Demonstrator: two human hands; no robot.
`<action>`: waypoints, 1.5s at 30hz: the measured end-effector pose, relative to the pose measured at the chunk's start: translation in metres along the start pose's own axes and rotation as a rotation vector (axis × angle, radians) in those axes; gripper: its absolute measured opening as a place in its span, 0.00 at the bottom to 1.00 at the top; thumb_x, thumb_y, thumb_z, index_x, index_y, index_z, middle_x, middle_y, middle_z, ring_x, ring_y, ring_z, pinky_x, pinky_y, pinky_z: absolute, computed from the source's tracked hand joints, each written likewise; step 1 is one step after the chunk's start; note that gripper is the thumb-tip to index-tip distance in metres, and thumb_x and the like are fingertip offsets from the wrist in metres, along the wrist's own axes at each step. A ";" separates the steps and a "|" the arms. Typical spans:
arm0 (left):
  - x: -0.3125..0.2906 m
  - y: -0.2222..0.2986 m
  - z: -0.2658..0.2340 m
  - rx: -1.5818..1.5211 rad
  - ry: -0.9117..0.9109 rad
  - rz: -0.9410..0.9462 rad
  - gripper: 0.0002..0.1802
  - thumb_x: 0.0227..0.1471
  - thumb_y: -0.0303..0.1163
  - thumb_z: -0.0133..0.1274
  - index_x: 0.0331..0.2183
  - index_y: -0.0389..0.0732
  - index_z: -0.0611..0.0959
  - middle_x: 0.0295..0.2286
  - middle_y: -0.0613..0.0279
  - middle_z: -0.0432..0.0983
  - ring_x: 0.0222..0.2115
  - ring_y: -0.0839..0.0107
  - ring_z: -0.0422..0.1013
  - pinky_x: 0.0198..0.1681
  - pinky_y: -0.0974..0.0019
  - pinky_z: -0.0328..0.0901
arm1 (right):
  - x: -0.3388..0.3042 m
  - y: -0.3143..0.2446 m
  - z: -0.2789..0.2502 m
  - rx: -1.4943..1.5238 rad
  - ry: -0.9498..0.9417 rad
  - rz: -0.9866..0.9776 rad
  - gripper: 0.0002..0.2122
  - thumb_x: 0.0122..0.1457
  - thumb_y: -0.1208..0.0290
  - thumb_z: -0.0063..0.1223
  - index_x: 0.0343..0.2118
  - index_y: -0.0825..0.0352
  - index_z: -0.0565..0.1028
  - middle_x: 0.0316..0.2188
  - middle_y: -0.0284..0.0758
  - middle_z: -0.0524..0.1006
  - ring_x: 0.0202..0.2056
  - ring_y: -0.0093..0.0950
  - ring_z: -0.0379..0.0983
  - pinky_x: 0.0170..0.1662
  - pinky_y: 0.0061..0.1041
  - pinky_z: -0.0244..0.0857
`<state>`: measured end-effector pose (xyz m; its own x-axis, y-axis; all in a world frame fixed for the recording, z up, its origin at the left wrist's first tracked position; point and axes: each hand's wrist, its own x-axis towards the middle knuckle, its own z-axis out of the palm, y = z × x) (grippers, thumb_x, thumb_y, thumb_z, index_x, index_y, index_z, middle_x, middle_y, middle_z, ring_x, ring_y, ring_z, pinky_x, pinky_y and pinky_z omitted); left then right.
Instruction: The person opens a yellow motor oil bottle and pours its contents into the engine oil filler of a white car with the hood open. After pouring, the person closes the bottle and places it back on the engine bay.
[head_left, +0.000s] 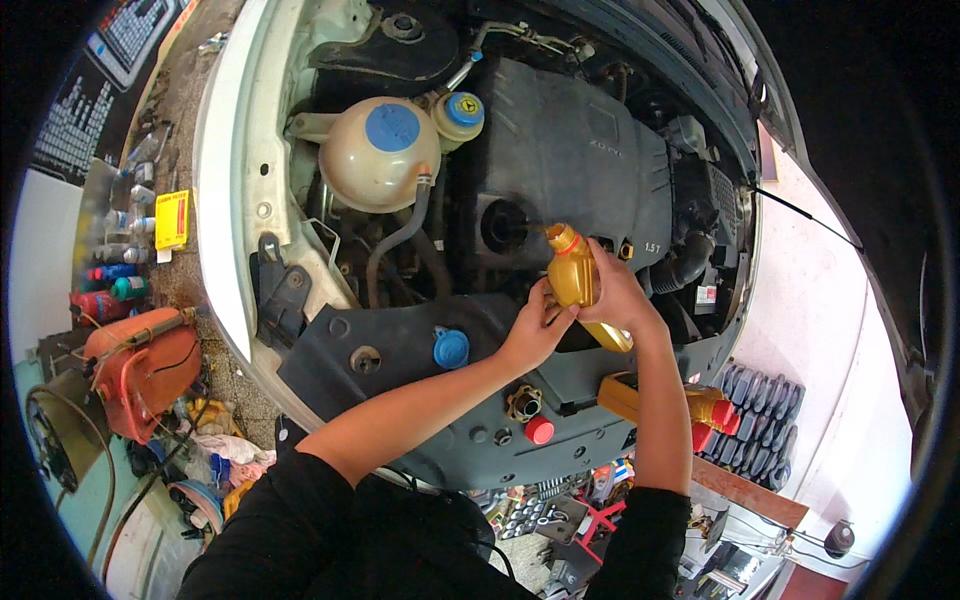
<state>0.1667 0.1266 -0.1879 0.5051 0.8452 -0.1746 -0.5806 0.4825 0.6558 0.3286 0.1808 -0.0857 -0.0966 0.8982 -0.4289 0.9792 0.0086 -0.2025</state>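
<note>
Fingers of the left hand (532,328), curled with little gap, brace the near side of a golden bottle (574,278); those of the right hand (622,295) wrap its opposite side. The bottle is uncapped and tilted above the engine bay. Caution: uneven support between hands, or oily skin, could let it roll and swing its mouth aside. On the front panel (590,455), a red cap (540,430) and a dark cap (524,403) appear unsecured; a forearm sweep could knock either into a gap. Beyond, the bottle mouth stands beside the round filler opening (503,225), not inside it. Misalignment or a surging flow could wet the engine cover (555,150), as an onlooker here would judge.
</note>
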 end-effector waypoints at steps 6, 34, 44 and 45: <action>0.001 -0.002 0.001 -0.024 -0.005 0.013 0.34 0.64 0.26 0.53 0.63 0.28 0.54 0.55 0.46 0.69 0.58 0.64 0.68 0.62 0.64 0.63 | -0.003 0.005 0.001 -0.002 0.021 0.013 0.57 0.33 0.60 0.79 0.68 0.70 0.55 0.53 0.54 0.73 0.55 0.51 0.70 0.59 0.43 0.66; 0.000 -0.003 0.002 -0.017 0.006 0.002 0.32 0.65 0.26 0.53 0.62 0.29 0.56 0.53 0.47 0.72 0.56 0.66 0.70 0.59 0.65 0.66 | -0.002 0.005 0.000 -0.030 -0.041 0.063 0.58 0.32 0.60 0.78 0.68 0.70 0.54 0.54 0.54 0.73 0.56 0.51 0.70 0.60 0.44 0.64; 0.000 -0.002 0.001 0.006 0.002 -0.009 0.33 0.65 0.27 0.53 0.63 0.29 0.55 0.53 0.47 0.71 0.56 0.65 0.69 0.60 0.65 0.64 | -0.001 0.003 -0.003 -0.015 -0.043 0.045 0.57 0.34 0.56 0.78 0.68 0.71 0.56 0.53 0.55 0.74 0.55 0.52 0.71 0.60 0.42 0.65; 0.000 -0.001 0.001 0.007 -0.001 -0.001 0.34 0.65 0.27 0.53 0.63 0.29 0.55 0.54 0.47 0.70 0.57 0.65 0.69 0.61 0.65 0.64 | -0.002 0.002 -0.003 -0.020 -0.040 0.046 0.57 0.34 0.56 0.78 0.68 0.71 0.55 0.53 0.55 0.73 0.55 0.52 0.71 0.60 0.42 0.65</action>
<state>0.1683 0.1257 -0.1880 0.5063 0.8445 -0.1748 -0.5753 0.4818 0.6610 0.3313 0.1808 -0.0828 -0.0578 0.8797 -0.4721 0.9861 -0.0236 -0.1646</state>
